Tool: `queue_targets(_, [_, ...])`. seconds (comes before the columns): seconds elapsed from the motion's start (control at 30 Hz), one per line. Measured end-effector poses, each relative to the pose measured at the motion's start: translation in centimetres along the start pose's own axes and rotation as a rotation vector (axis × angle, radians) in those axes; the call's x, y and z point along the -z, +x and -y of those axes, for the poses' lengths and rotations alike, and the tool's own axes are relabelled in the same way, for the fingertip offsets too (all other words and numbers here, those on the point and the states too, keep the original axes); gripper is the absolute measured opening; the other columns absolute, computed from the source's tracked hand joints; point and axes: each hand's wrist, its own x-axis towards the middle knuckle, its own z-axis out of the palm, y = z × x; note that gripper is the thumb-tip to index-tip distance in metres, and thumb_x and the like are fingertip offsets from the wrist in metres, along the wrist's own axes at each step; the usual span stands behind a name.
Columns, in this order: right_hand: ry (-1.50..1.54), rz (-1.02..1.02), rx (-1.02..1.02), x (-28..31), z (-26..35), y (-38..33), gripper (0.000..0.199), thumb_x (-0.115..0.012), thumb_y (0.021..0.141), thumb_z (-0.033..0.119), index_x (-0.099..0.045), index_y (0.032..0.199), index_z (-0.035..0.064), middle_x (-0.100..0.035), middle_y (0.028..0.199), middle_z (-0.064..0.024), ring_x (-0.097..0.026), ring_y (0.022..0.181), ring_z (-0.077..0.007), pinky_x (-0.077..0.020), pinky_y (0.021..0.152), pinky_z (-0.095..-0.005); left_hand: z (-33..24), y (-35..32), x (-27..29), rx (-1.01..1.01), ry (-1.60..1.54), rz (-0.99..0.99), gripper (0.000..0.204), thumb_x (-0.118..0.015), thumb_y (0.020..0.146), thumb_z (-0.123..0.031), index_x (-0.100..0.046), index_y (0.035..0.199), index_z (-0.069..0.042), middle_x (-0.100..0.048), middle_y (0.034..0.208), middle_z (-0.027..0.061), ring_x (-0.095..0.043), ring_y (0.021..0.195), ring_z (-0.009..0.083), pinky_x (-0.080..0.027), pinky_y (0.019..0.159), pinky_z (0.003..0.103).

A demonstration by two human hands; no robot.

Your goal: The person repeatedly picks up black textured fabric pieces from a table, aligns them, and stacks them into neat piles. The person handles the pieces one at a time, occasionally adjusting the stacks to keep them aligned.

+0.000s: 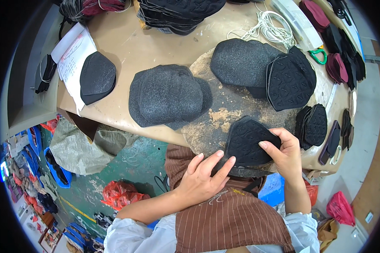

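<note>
My right hand (285,154) pinches the right edge of a black quilted shoe-upper piece (249,141) at the table's near edge. My left hand (204,175) lies flat with fingers spread over the lower left of the same piece and the grey felt layer (240,172) under it. Both rest on a worn, glue-stained round work pad (223,114). Beyond it lie a stack of grey felt pieces (169,95), a second grey felt stack (240,61) and a pile of black quilted pieces (290,80).
A single black piece (98,78) sits on white papers (71,59) at the left. More black and maroon pieces (340,67) line the right edge, with white cord (270,27) and a green carabiner (318,55) at the back. A grey sack (82,145) and red bag (122,194) lie on the green floor.
</note>
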Motion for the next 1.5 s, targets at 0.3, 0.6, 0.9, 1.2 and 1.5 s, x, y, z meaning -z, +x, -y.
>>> queue_targets(0.3, [-0.038,-0.021,-0.014,-0.2,0.4,0.4,0.017,-0.069,0.082,0.000,-0.063,0.098,-0.0029,-0.065,0.087,-0.0037,-0.060,0.080,-0.0069,-0.0504,0.070,-0.0217,0.1,0.1,-0.2,-0.069,0.141,-0.008,0.054,-0.069,0.077,-0.028,-0.056,0.127,-0.011,-0.047,0.131,0.0105,-0.044,0.123,0.0200,-0.025,0.105,0.044])
queue_targets(0.6, [-0.034,-0.009,-0.137,-0.2,1.3,0.8,0.016,-0.068,0.085,0.005,-0.062,0.098,-0.0019,-0.065,0.083,-0.0061,-0.063,0.069,-0.0086,-0.0556,0.046,-0.0232,1.8,4.8,1.2,-0.270,0.211,0.152,0.037,-0.070,0.073,-0.037,-0.048,0.091,-0.013,-0.040,0.145,0.0145,-0.042,0.132,0.0235,-0.010,0.111,0.052])
queue_targets(0.9, [-0.404,-0.132,0.052,0.6,1.1,-1.2,0.016,-0.071,0.082,0.006,-0.061,0.091,-0.0031,-0.065,0.070,-0.0103,-0.061,0.056,-0.0128,-0.0478,0.051,-0.0253,0.8,6.2,1.9,-0.106,0.057,0.289,0.059,-0.069,0.065,-0.061,-0.047,0.088,-0.011,-0.039,0.144,0.0237,-0.038,0.133,0.0333,-0.015,0.109,0.048])
queue_targets(1.2, [-0.530,-0.030,0.210,2.3,2.1,-0.1,0.024,-0.075,0.077,0.007,-0.053,0.076,-0.0002,-0.058,0.073,-0.0106,-0.058,0.056,-0.0170,-0.0439,0.051,-0.0275,2.1,9.5,3.3,-0.100,-0.067,0.203,0.060,-0.073,0.066,-0.058,-0.055,0.093,-0.008,-0.045,0.142,0.0121,-0.040,0.121,0.0339,-0.027,0.094,0.044])
queue_targets(1.5, [-0.089,-0.388,0.414,7.3,6.2,4.4,0.046,-0.074,0.079,0.007,-0.051,0.118,0.0010,-0.062,0.101,-0.0083,-0.059,0.087,-0.0122,-0.0473,0.077,-0.0241,-0.9,5.1,2.8,-0.032,-0.048,0.083,0.062,-0.073,0.075,-0.031,-0.050,0.127,-0.005,-0.043,0.140,0.0228,-0.043,0.128,0.0323,-0.020,0.107,0.047])
